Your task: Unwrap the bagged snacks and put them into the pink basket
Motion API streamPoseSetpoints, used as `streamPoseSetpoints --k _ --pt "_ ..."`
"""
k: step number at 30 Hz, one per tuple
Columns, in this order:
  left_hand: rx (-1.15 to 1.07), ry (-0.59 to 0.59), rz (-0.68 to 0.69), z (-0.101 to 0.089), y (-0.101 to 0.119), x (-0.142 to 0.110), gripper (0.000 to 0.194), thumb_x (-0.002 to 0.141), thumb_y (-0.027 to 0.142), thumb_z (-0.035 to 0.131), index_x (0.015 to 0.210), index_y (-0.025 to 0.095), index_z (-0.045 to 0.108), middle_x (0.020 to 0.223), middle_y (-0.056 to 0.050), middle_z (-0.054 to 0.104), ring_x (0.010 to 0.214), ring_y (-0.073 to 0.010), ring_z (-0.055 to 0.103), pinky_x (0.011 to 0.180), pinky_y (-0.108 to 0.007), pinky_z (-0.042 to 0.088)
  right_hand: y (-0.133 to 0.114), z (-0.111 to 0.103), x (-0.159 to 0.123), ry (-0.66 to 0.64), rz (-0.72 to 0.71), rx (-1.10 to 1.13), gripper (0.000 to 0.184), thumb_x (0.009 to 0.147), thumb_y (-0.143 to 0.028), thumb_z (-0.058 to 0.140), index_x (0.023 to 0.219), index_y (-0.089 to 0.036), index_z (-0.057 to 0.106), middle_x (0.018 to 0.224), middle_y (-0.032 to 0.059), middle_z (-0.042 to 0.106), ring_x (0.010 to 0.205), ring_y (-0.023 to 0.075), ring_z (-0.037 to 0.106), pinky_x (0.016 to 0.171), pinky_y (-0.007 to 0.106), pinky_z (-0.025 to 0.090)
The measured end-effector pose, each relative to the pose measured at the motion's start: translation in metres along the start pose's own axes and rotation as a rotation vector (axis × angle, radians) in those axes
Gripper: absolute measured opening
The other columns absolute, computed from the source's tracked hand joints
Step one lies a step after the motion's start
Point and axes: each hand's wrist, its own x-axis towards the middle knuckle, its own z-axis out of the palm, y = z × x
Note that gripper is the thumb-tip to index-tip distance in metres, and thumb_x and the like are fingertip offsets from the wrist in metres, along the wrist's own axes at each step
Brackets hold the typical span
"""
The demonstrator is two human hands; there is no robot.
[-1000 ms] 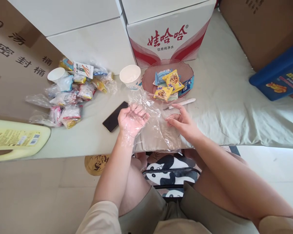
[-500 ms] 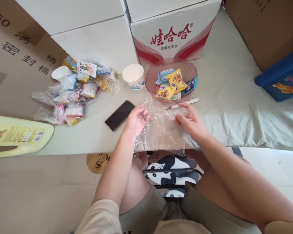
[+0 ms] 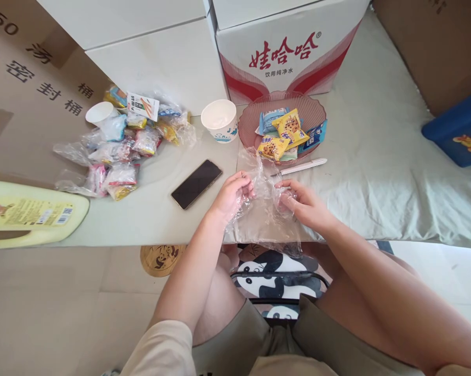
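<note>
A crumpled clear plastic bag (image 3: 264, 190) stretches between my two hands at the table's front edge. My left hand (image 3: 235, 192) is closed on its left side, fingers curled inward. On the other side my right hand (image 3: 303, 204) grips the film between thumb and fingers. Just behind the bag stands a pink ribbed bowl (image 3: 249, 122) with several wrapped snacks (image 3: 290, 128) in yellow and blue. A white pen-like stick (image 3: 303, 166), perhaps a cutter, lies beyond my right hand. Left of my left hand rests a black phone (image 3: 196, 184).
A paper cup (image 3: 219, 121) stands left of the bowl. Several bagged snack bundles (image 3: 117, 151) are heaped at the left, near a yellow jug (image 3: 31, 214). White drawers (image 3: 157, 62), a water carton (image 3: 286, 62) and a blue box (image 3: 457, 130) line the back and right.
My hands have come closer together, bunching the plastic bag between them. The left hand moved slightly right. The whole view has shifted a little.
</note>
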Motion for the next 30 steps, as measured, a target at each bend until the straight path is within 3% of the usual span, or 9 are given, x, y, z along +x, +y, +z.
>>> streamPoseSetpoints --k 30 --pt "0.032 0.026 0.007 -0.0006 -0.0004 -0.0002 0.018 0.072 0.024 0.067 0.070 0.018 0.050 0.062 0.004 0.052 0.055 -0.0079 0.054 0.058 -0.020 0.044 -0.0001 -0.0014 -0.0015 -0.013 0.007 -0.073 0.031 0.081 -0.038 0.060 0.105 -0.019 0.061 0.071 -0.0011 0.063 0.063 0.0144 0.054 0.059 0.029 0.043"
